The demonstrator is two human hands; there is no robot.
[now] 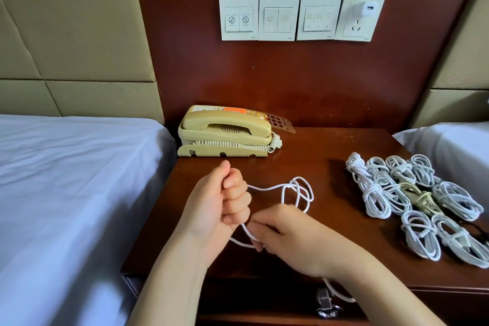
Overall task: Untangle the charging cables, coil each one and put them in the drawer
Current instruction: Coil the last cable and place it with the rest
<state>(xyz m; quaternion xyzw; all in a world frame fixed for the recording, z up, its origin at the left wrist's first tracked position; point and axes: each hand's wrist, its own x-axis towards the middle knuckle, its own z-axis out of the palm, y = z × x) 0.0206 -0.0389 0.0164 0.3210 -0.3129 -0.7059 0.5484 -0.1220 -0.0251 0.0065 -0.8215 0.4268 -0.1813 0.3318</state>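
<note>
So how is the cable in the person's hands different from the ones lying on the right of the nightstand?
The loose cable sprawls in open, uneven loops; the coiled cables are each wound tight and wrapped round the middle. The left hand and right hand hold the loose cable; the coiled cables lie untouched on the nightstand. Both are thin cords, mostly white.

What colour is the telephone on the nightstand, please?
The telephone is cream-beige, seen in the head view.
</note>
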